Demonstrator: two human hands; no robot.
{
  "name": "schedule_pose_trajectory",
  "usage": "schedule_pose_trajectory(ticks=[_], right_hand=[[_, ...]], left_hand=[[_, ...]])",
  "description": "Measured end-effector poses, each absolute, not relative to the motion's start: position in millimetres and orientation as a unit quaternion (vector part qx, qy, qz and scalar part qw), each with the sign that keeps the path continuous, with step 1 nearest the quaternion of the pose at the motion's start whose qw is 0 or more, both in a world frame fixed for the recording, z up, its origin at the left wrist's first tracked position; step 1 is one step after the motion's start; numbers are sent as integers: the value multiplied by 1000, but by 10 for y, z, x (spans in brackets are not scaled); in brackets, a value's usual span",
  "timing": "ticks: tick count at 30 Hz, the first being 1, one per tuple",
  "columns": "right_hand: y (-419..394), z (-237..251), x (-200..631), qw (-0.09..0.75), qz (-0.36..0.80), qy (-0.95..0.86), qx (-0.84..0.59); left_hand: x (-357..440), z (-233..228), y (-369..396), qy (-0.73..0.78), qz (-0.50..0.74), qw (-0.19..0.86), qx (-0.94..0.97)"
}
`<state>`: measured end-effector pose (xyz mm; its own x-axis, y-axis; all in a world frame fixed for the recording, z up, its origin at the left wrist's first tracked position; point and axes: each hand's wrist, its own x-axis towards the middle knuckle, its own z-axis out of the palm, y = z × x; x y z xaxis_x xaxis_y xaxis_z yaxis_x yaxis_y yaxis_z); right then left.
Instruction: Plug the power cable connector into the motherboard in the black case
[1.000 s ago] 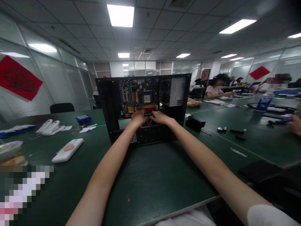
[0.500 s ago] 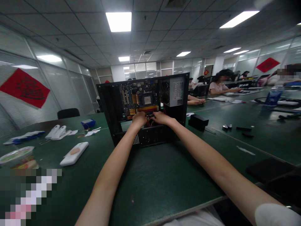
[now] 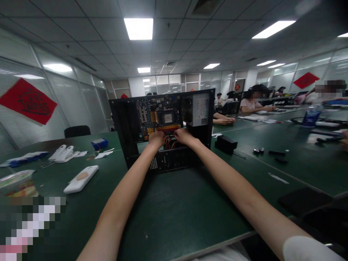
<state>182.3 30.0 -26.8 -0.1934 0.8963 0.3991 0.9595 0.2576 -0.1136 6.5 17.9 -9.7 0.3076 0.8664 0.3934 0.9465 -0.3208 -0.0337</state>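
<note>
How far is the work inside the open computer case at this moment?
Already in place: the motherboard and power supply sit inside the open case. In hand: the left hand and right hand are at the red and yellow cables below the board. The case side remains open; whether the cables are plugged cannot be seen.

computer case (image 3: 130, 127) upright on table (image 3: 176, 210) — motherboard (image 3: 159, 117) inside, phone (image 3: 81, 178) left

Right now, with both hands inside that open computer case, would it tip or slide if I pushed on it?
The computer case stands upright on the green table, so a high push probably tips it backward. Its metal frame likely stays stiff. With the power supply mounted high, it may be top-heavy.
</note>
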Motion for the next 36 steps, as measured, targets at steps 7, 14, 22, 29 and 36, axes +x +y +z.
schedule_pose_trajectory(ticks=[7, 14, 22, 29, 36], right_hand=[[280, -244, 1781, 180, -88, -767, -610], [244, -235, 1781, 166, -94, -771, -608], [234, -182, 1787, 157, -93, -778, -601], [209, -159, 1779, 160, -92, -779, -599], [284, -196, 1805, 172, -83, -773, -605]], left_hand=[[138, -48, 146, -572, -137, 154, -794], [138, -76, 162, -566, -153, 149, -796], [164, -87, 176, -562, -143, 161, -799], [183, -79, 181, -560, -141, 170, -799], [162, -57, 168, -563, -136, 164, -798]])
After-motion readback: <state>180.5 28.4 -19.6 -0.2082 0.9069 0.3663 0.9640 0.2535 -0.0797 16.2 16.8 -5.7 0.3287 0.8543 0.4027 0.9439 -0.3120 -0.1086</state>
